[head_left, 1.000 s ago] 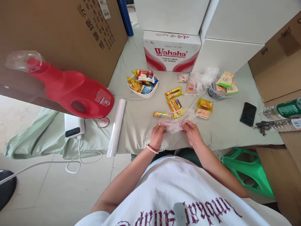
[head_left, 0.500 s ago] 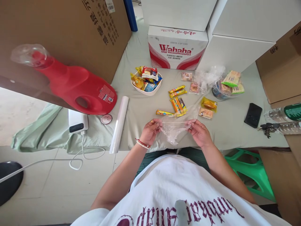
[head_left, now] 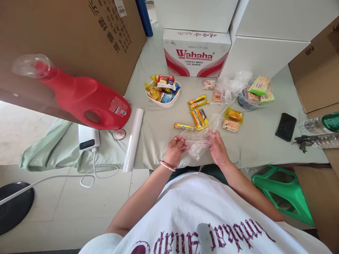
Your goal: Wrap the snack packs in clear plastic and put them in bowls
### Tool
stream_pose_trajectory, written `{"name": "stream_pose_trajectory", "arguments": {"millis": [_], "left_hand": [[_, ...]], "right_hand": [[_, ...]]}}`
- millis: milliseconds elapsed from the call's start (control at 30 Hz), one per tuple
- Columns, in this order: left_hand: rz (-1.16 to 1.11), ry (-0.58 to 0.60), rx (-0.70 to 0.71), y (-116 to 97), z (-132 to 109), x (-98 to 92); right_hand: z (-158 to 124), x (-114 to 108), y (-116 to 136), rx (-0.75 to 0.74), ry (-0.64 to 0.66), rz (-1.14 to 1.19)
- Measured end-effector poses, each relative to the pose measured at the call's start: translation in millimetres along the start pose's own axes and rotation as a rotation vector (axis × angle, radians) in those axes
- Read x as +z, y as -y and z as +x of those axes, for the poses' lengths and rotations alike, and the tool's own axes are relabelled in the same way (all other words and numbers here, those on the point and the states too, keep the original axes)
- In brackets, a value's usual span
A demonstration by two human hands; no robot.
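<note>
A clear, crinkled plastic bag is stretched between my two hands just above the table's near edge. My left hand pinches its left side, with a beaded bracelet and a red cord at the wrist. My right hand grips the opposite side, fingers closed on the film. Just beyond the bag lie several yellow snack sticks, the nearest one close to my left fingers. To the right of these are a yellow-wrapped cake and a pale wrapped snack.
A white bowl of packaged snacks stands behind, left of a clear tub and crumpled plastic. A film roll and red jug are left. Right are a phone, bottles and a green stool.
My hands have come closer together, so the bag hangs less widely stretched. The left hand moved right and the right hand moved left. The view has shifted slightly.
</note>
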State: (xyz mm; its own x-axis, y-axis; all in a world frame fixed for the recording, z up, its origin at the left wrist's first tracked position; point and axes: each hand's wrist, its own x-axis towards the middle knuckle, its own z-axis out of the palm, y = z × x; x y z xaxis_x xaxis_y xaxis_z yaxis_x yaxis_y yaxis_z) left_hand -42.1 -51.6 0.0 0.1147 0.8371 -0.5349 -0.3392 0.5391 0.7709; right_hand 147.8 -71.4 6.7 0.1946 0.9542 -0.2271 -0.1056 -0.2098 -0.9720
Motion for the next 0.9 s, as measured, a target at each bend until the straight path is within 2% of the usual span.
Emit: {"name": "stream_pose_trajectory", "arguments": {"millis": [133,267,333,400,500,533,567,667,700,900], "left_hand": [[0.074,-0.083,0.071,6.0,8.0,-7.7],[0.344,-0.171,0.206,7.8,19.0,-30.0],[0.546,-0.242,0.291,6.3,23.0,-44.0],[0.728,-0.352,0.411,4.2,23.2,-54.9],[0.913,-0.511,0.697,1.9,15.5,-59.9],[0.968,-0.494,0.784,1.1,11.8,-58.6],[1.029,-0.413,0.844,0.1,8.2,-56.3],[1.172,0.016,0.869,-5.8,2.7,-46.2],[1.192,0.12,0.861,-8.9,3.2,-42.3],[1.17,0.353,0.851,-29.3,24.2,-14.2]], "right_hand": [[2.3,-13.2,-12.8,0.008,0.062,-0.32],[5.6,-32.1,-15.9,0.075,0.259,-0.347],[8.7,-43.1,-14.9,0.104,0.308,-0.366],[12.7,-52.0,-14.3,0.131,0.315,-0.393],[18.1,-56.0,-15.0,0.134,0.29,-0.419],[19.2,-54.3,-15.4,0.119,0.282,-0.417],[19.9,-51.5,-15.6,0.1,0.274,-0.407],[19.7,-39.8,-15.0,0.058,0.275,-0.372],[19.0,-36.3,-14.6,0.051,0.283,-0.369],[15.2,-29.7,-16.3,0.0,0.332,-0.442]]}}
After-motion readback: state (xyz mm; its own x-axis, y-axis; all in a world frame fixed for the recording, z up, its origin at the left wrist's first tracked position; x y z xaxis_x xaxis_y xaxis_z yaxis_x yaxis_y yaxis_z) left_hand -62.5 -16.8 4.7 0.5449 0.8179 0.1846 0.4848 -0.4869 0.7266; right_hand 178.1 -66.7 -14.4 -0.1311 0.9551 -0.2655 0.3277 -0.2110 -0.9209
